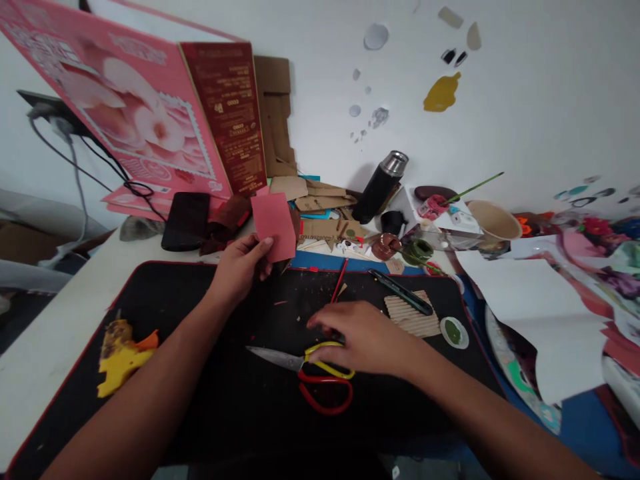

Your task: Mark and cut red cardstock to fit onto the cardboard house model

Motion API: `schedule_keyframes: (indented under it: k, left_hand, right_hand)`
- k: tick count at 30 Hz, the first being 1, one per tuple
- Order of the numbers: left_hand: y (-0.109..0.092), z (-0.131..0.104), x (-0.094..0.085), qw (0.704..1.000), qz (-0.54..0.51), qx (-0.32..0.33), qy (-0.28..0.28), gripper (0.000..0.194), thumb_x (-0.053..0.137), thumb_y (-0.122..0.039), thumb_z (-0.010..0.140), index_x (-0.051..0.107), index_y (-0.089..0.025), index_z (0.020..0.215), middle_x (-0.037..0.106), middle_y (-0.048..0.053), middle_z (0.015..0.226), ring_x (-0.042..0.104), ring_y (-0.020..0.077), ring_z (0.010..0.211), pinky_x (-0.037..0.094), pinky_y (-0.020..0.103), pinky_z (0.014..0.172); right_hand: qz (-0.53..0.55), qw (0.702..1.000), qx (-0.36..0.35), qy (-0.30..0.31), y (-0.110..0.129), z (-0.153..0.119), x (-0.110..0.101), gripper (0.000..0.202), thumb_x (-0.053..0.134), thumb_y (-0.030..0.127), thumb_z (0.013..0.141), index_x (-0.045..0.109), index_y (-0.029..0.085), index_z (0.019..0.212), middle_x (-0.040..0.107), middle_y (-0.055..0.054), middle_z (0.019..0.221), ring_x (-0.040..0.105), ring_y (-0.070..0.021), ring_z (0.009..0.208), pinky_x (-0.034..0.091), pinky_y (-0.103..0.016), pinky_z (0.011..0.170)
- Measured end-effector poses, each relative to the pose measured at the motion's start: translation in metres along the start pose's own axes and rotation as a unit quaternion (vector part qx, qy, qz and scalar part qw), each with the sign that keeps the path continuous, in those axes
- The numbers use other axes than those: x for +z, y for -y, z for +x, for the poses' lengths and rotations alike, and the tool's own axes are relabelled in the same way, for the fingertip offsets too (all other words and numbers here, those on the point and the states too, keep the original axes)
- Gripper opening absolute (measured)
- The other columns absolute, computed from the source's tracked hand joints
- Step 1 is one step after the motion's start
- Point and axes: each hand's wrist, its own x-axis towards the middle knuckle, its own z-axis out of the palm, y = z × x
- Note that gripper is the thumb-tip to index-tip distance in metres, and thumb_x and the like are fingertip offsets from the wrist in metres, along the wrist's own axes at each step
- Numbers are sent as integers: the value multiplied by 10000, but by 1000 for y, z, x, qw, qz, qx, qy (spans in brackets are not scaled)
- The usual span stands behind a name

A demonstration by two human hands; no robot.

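Observation:
My left hand [243,265] pinches a small sheet of pink paper [276,225] between thumb and fingers, holding it up above the mat's back edge. My right hand [363,337] hovers over the handles of a pair of scissors [287,359], its thumb and fingers apart. The thumb overlaps the yellow handle; whether it touches is hard to tell. The scissors lie on the black mat [225,413] with blades pointing left, one handle yellow and the other red. Just behind my right hand lies a thin red stick [340,280].
A yellow glue gun [123,360] lies at the mat's left. On the right are a utility knife [400,291], corrugated cardboard [413,317] and a small dish of green [454,332]. Behind stand a black thermos [380,190], a phone [186,221] and a large pink box [150,127].

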Motion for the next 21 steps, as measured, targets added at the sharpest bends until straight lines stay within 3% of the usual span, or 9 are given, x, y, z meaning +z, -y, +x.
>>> schedule_keyframes:
  k: [4,7,11,15,21]
  left_hand:
    - [-3,0,3,1000,-11,-1,-2,465,928,-494,675,663,-187,904,620,-31,595,540,117,412,363,221,365]
    - [-3,1,2,1000,-13,4,-2,469,926,-490,670,658,-185,903,631,-27,604,540,113,409,367,219,362]
    - [-1,2,1,1000,-8,11,-4,447,909,-490,693,657,-182,896,623,-29,599,542,113,414,370,217,364]
    - [-1,2,1,1000,-1,12,-3,434,893,-492,710,661,-177,897,618,-28,602,548,114,421,375,218,373]
    - [-6,2,2,1000,-5,15,-21,449,909,-486,670,655,-175,871,625,-27,620,534,103,414,357,212,370]
  right_hand:
    - [-106,991,10,77,7,-22,16,541,848,531,925,743,178,1322,781,-143,1183,743,-319,1080,572,-397,881]
    - [-146,985,-2,96,9,-30,32,642,870,423,923,653,142,1458,758,-179,1301,714,-353,1186,586,-440,958]
    - [-160,983,-13,85,11,-35,48,593,837,305,957,623,118,1477,767,-180,1306,744,-335,1133,597,-424,947]
    - [-128,988,-16,81,11,-39,50,439,742,227,1007,650,145,1428,776,-157,1285,772,-290,1074,600,-371,897]
    - [-58,996,4,64,6,-40,47,344,716,259,985,710,194,1323,793,-112,1172,767,-259,978,574,-332,834]
